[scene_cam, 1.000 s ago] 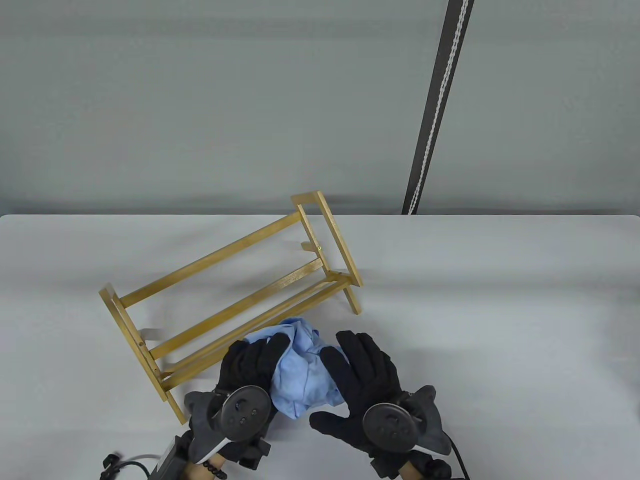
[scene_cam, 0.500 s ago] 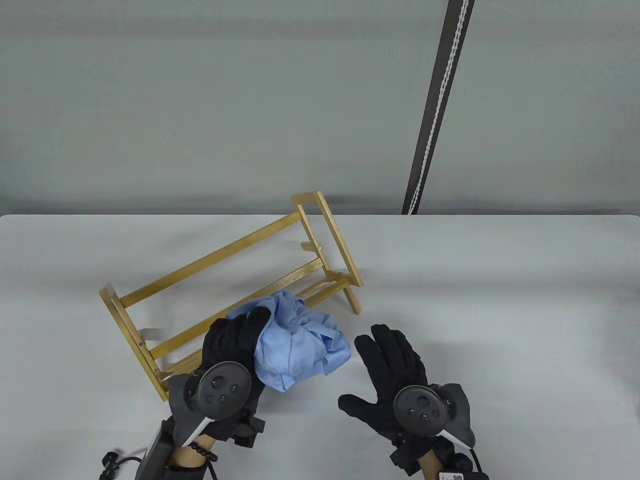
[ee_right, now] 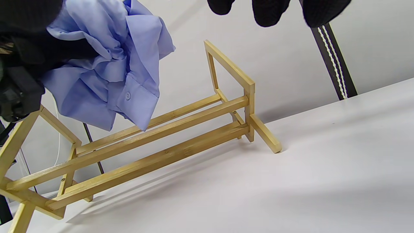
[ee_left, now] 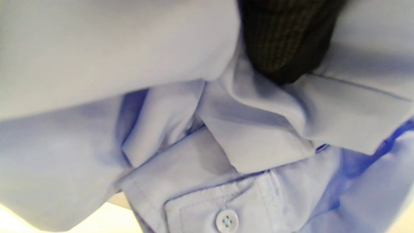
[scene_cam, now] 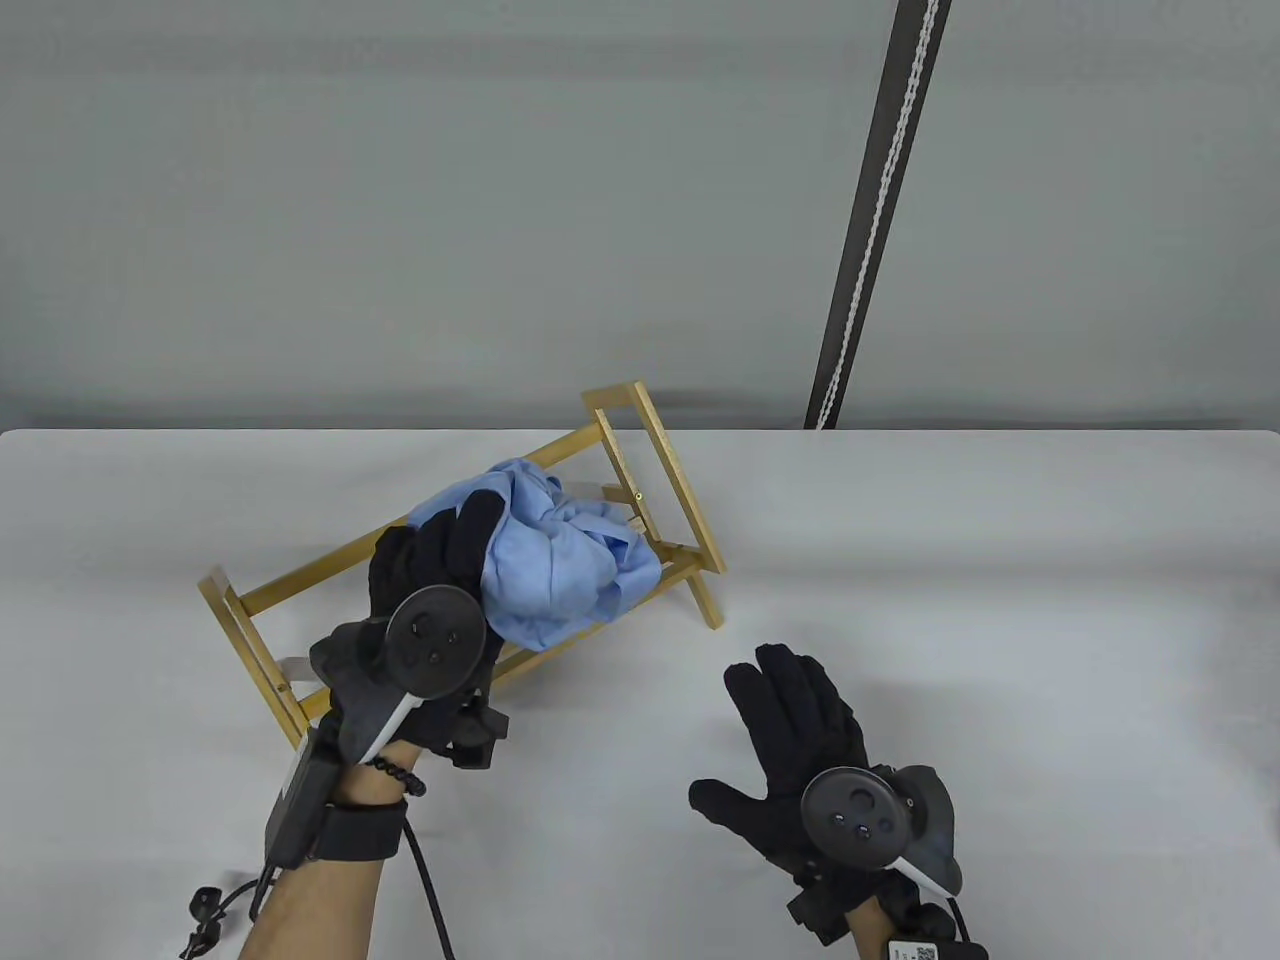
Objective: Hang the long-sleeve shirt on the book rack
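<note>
Blue shirt bunched in left hand's clenched grip, raised above wooden rack near tabletop's rear-left, likely for draping over top rail; right hand released, fingers spread, hovering front-right, clear.

Recording lab: sensor gloves, bare table

Gloved fingertip presses into bunched blue shirt.
</note>
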Motion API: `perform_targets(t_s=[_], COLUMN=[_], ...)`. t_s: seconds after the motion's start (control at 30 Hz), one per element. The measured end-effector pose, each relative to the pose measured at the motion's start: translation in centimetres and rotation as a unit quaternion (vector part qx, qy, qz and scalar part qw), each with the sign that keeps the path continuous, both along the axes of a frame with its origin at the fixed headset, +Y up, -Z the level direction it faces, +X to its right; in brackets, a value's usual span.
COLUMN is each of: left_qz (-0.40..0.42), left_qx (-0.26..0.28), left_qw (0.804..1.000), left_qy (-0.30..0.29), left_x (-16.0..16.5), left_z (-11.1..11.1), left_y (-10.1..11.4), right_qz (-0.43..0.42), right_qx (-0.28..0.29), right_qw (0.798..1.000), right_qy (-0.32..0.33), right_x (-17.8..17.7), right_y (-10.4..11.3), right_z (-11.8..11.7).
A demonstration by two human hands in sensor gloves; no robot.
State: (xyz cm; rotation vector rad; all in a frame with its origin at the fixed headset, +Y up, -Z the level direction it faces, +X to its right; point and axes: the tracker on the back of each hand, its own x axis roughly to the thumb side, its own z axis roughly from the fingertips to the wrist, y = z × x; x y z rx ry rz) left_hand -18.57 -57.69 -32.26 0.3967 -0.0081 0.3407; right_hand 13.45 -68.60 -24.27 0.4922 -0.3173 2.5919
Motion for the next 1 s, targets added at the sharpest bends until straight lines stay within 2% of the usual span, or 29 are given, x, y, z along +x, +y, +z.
perform_targets(t_s=[0.2,0.47,0.6,0.7,0.9,1.0], left_qz=[0.016,-0.031,-0.088,-0.105,-0.156,-0.129], left_qx=[-0.033,-0.092,-0.126,-0.186,-0.281,-0.278], left_qw=[0.998,0.987,0.971,0.96,0.932,0.941], left_qy=[0.047,0.13,0.182,0.182,0.167,0.146], left_x=[0.0,0.3,0.3,-0.1,-0.4,-0.5], left_z=[-2.2,-4.5,-5.4,-6.0,-6.5,-6.0], left_y=[-0.7,-4.8,-6.8,-8.2,-9.5,-9.0], right_qz=[-0.006,-0.017,-0.007,-0.009,-0.007,-0.007], right_qx=[-0.002,-0.012,-0.006,-0.006,-0.005,-0.005], right_qw=[1.0,1.0,1.0,1.0,1.0,1.0], right_qy=[-0.003,0.003,0.0,0.0,-0.003,-0.004], right_x=[0.3,0.5,0.6,0.6,0.6,0.6], right_y=[0.0,0.0,0.0,0.0,0.0,0.0], right_z=[-0.1,-0.2,-0.1,-0.2,-0.2,-0.2])
